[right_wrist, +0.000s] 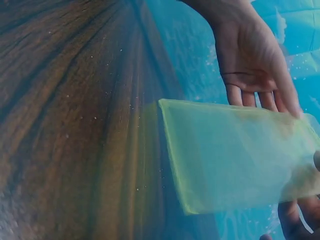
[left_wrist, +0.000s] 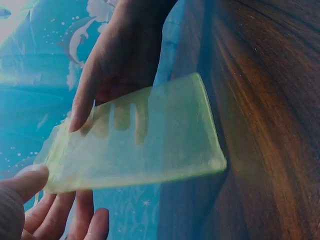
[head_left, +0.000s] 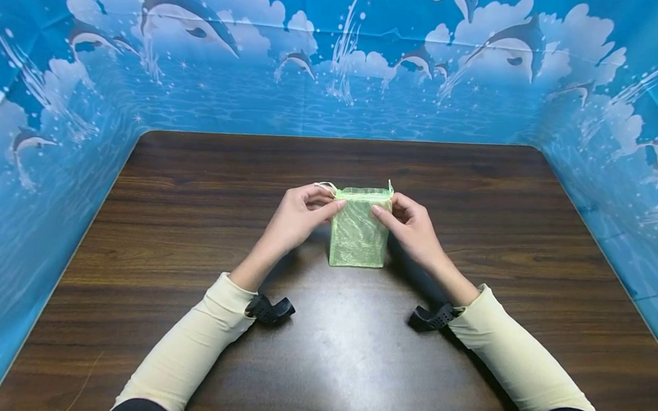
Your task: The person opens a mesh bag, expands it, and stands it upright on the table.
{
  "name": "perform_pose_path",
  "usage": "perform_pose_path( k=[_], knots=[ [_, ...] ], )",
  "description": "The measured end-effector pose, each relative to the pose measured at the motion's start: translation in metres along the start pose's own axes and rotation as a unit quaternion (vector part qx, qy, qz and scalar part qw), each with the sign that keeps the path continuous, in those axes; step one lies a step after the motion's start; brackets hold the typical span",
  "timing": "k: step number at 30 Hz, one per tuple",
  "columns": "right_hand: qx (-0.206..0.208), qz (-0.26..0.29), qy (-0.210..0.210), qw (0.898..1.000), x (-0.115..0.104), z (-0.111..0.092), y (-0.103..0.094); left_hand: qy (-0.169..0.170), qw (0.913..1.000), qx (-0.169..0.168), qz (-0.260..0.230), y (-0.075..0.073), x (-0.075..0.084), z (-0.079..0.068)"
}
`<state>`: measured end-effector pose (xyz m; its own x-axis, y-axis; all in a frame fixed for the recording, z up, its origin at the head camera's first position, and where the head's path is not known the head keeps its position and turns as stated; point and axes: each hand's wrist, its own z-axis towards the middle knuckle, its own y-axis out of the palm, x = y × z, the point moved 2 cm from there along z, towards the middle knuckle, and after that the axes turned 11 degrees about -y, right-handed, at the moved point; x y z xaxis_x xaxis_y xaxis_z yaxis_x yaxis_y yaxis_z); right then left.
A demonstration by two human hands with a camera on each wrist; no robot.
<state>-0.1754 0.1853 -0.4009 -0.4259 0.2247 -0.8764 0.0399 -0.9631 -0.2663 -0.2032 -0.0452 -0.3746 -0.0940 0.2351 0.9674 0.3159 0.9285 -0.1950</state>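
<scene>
A sheer light-green drawstring pouch [head_left: 358,235] is held upright by its top between both hands, over the middle of the table. My left hand [head_left: 305,210] pinches its upper left corner, thumb in front and fingers behind. On the other side my right hand [head_left: 412,225] grips the upper right edge, its thumb lying on the front face. Through the thin fabric [left_wrist: 170,130] the right hand's fingers show in the left wrist view. Pale drawstring loops stick out at both top corners. The pouch looks flat, and its lower edge hangs close over the tabletop.
The dark wood-grain table [head_left: 191,176] has rounded far corners. A blue curtain [head_left: 243,91] printed with dolphins and clouds stands round its back and sides. Black wrist camera mounts [head_left: 270,309] sit on both cream sleeves [head_left: 190,340].
</scene>
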Motion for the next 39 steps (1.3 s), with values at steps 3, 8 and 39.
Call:
perform_pose_path(
  k=[3,8,39],
  knots=[
    [0.015,-0.011,-0.008,1.0,-0.001,0.001,-0.001,0.012,0.9999,-0.004,0.002,0.0,0.002,-0.001],
    [0.025,-0.022,-0.01,0.999,-0.004,0.0,-0.003,0.04,0.9989,0.012,0.019,0.001,0.003,-0.002],
    [0.08,0.036,-0.019,0.996,-0.006,-0.002,-0.006,0.044,0.9981,-0.027,0.033,0.005,0.002,-0.003]
  ],
)
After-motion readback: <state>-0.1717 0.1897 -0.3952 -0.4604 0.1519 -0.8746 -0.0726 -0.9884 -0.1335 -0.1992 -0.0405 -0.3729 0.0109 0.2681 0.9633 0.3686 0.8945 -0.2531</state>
